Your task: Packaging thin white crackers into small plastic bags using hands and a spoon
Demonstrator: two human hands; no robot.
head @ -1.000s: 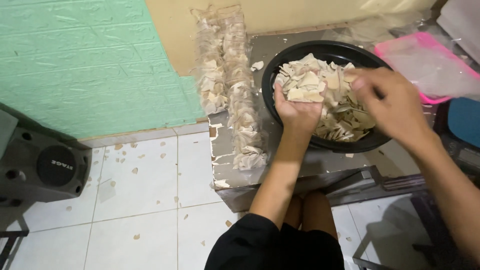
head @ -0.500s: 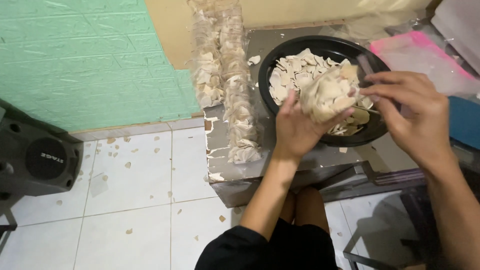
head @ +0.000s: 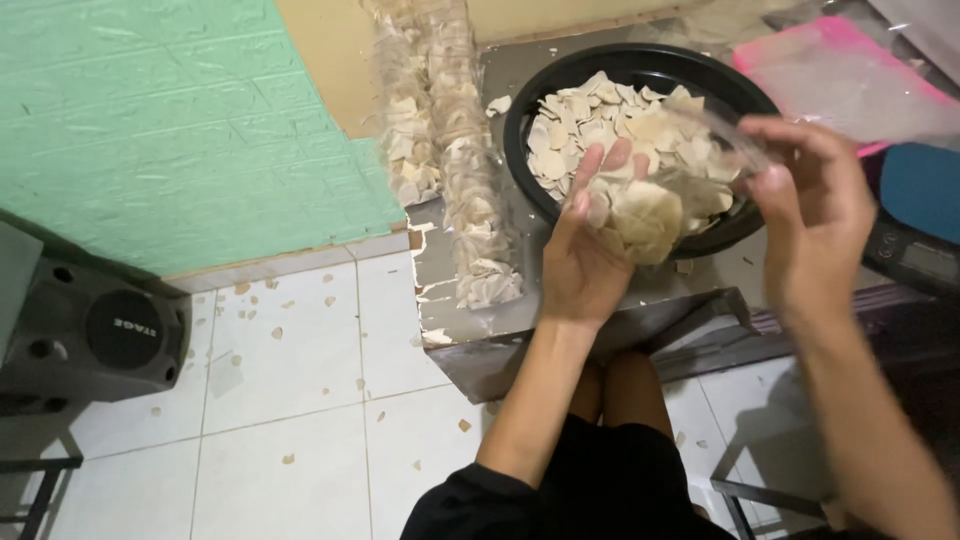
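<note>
A round black bowl (head: 525,105) full of pale thin crackers (head: 585,115) stands on a low grey table (head: 455,300). My left hand (head: 580,260) cups a clear plastic bag (head: 650,205) partly filled with those crackers, just in front of the bowl. My right hand (head: 810,205) grips the bag's upper open end at the right. Both hands hold the bag a little above the table's near edge.
Two long clear packs of crackers (head: 450,140) lie along the table's left side. A pink-edged tray with plastic bags (head: 850,75) sits at the far right. A black loudspeaker (head: 95,335) stands on the white tiled floor (head: 280,440), which is strewn with crumbs. The wall (head: 160,120) is green.
My left hand lifted a handful of crackers out of the bowl and drew back toward me. The clear bag now hangs between both hands, holding crackers.
</note>
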